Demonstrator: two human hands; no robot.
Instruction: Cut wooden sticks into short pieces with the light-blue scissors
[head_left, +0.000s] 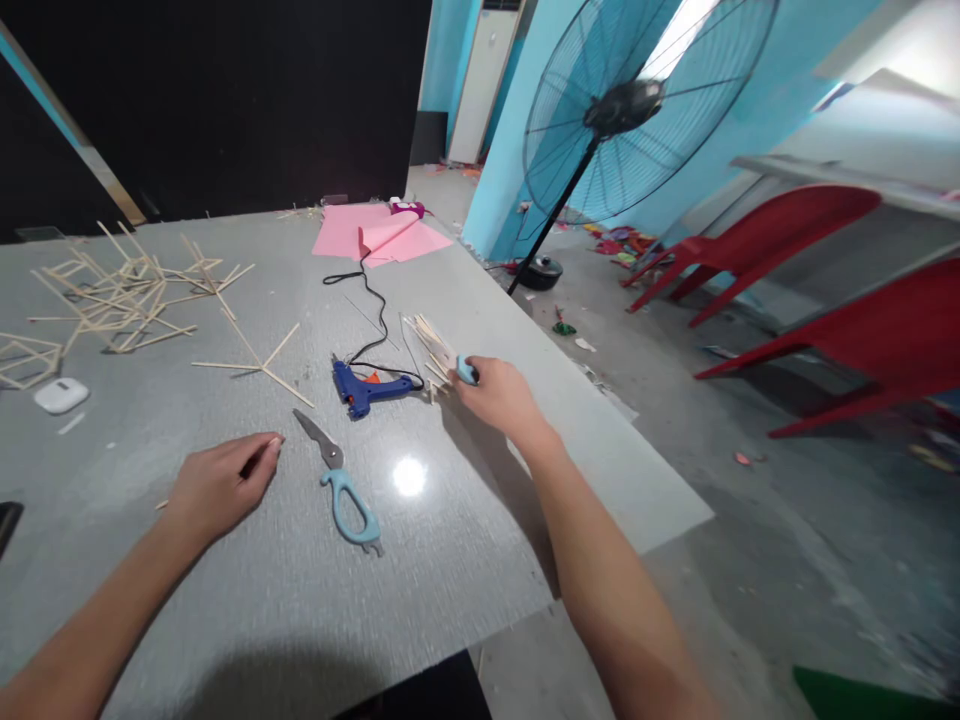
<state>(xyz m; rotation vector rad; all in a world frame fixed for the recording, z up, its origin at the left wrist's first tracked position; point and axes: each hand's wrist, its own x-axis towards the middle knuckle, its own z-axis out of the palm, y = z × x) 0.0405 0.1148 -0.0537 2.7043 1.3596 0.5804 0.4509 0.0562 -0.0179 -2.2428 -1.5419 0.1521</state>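
My left hand (225, 482) is closed in a pinch just above the table, left of a scissor half (332, 470) with a light blue handle and one blade. What its fingers hold is hidden; a short pale stick end (162, 505) shows behind the wrist. My right hand (499, 398) is wrapped around a light blue handle (466, 370) like that of the scissor half. Its front end reaches a loose bundle of thin wooden sticks (433, 350). Between the hands lie a blue glue gun (371, 388) with a black cord and a joined stick piece (262, 368) with several arms.
Several stick frames (124, 290) stand at the table's far left, near a white earbud case (61, 396). Pink paper (382, 232) lies at the far edge. Beyond the right edge are a large standing fan (622, 110) and red chairs (780, 235).
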